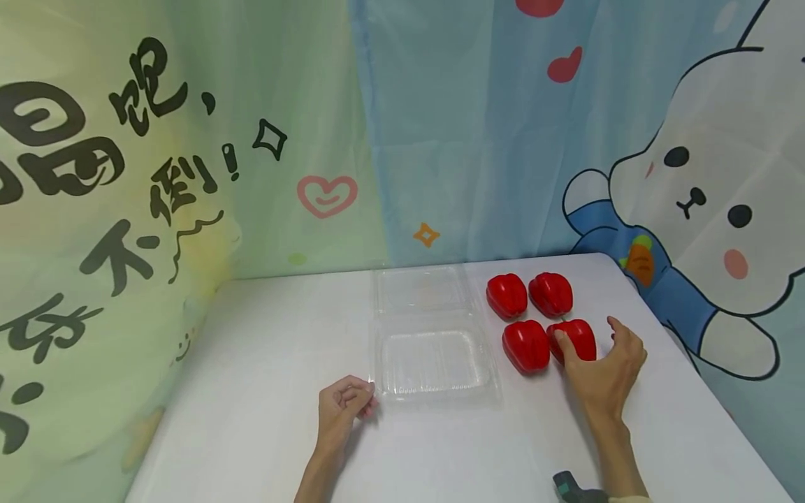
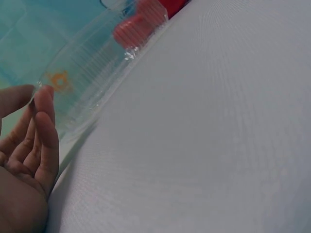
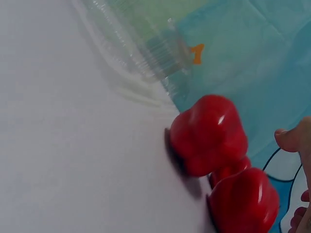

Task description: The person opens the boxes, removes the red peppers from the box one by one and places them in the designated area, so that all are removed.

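Observation:
An open clear plastic clamshell box (image 1: 434,392) lies in the middle of the white table in the head view. My left hand (image 1: 342,411) pinches its near left rim between thumb and fingers, as the left wrist view also shows. Right of the box sit several red bell peppers, two behind and two in front. Around the front right bell pepper (image 1: 580,338) my right hand (image 1: 604,377) is spread, its thumb overlapping the pepper in the head view. In the right wrist view that thumb (image 3: 290,140) stands apart from the nearest visible peppers (image 3: 210,136).
The front left pepper (image 1: 525,347) stands close beside the front right one. Behind them are the back left pepper (image 1: 506,297) and back right pepper (image 1: 550,294). A printed curtain (image 1: 440,140) hangs behind the table (image 1: 270,335). A dark device (image 1: 577,487) sits by my right wrist.

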`<control>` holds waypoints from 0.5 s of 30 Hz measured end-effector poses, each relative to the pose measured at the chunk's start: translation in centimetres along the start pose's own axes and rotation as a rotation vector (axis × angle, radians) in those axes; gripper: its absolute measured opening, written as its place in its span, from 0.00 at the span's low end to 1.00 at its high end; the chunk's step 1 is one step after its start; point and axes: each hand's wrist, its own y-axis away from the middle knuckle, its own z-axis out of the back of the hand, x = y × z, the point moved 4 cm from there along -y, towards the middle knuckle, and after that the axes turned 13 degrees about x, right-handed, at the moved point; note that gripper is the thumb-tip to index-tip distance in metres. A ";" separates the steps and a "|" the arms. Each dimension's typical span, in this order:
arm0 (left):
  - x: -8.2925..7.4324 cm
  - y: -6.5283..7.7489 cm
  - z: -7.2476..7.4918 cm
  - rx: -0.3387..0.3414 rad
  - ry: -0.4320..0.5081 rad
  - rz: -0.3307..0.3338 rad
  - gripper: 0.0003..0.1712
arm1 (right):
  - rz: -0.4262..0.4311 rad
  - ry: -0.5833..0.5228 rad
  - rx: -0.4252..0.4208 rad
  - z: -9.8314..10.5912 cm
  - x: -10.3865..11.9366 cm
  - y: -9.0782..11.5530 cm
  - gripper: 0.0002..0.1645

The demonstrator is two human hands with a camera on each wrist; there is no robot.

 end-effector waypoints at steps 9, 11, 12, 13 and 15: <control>-0.7 0.3 0.4 -0.090 0.018 0.038 0.19 | 0.286 -0.016 0.046 0.2 4.3 -0.8 0.53; -1.1 0.3 0.6 -0.132 -0.010 0.034 0.23 | 0.369 -0.006 0.101 0.1 5.3 -0.9 0.54; -1.5 0.3 0.8 -0.152 -0.040 0.029 0.24 | 0.408 0.004 0.134 0.0 5.8 -1.0 0.55; -1.9 0.3 1.0 -0.172 -0.085 0.018 0.23 | 0.447 0.015 0.165 -0.1 6.4 -1.1 0.55; -3.0 0.1 1.5 -0.208 -0.220 -0.007 0.22 | 0.513 0.057 0.228 -0.2 7.3 -1.3 0.57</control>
